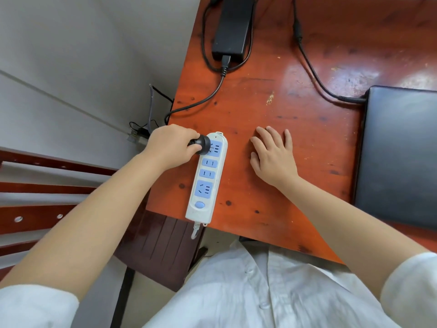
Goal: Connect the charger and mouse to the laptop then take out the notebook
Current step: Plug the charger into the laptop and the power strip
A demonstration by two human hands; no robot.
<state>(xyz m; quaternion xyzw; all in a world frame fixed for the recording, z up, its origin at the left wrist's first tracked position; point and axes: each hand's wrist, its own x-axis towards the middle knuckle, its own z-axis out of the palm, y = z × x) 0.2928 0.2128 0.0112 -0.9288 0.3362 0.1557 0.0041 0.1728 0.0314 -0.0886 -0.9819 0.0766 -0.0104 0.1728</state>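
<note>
My left hand (169, 146) grips a black mains plug (203, 144) at the top socket of a white and blue power strip (206, 178) near the table's left edge. From the plug a black cable runs up to the black charger brick (233, 26) at the far side of the table. A second black cable (312, 69) leaves the brick and ends at the left edge of the closed dark laptop (399, 152) on the right. My right hand (272, 156) lies flat on the table, fingers spread, holding nothing. No mouse or notebook is in view.
The reddish wooden table (272, 102) has its left edge just beside the power strip. Left of it are a grey wall, loose wires with a wall socket (139, 134), and red wooden slats (47, 185). A dark chair seat (156, 247) sits below the table's corner.
</note>
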